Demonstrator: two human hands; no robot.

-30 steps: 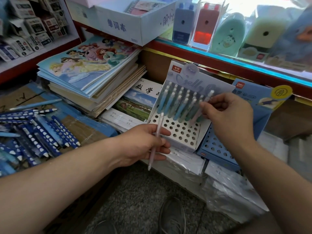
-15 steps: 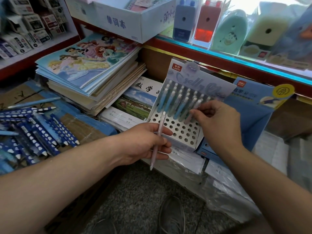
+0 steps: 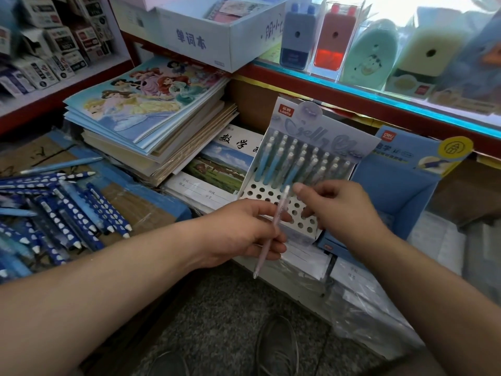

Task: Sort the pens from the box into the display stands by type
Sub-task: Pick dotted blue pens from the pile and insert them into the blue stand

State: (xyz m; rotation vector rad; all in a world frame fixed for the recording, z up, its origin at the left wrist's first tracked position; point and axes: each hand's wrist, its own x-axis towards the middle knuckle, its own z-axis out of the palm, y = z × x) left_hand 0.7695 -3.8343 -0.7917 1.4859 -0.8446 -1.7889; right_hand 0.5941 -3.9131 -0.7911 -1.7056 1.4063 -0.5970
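Right hand [image 3: 342,210], now empty with fingers loosely curled, has come off the filled rows [image 3: 298,164] to mid-frame beside my left hand [image 3: 241,236], which pinches a pink pen [image 3: 281,206] before the white stand [image 3: 257,194] and its empty holes; handover seems next.

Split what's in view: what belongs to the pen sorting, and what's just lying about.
Job: pink pen in the left hand; right hand; white holed stand with pens; blue stand; loose blue pens on the left.
Lying about: notebook stack; white box; sharpeners on the shelf; shoes.
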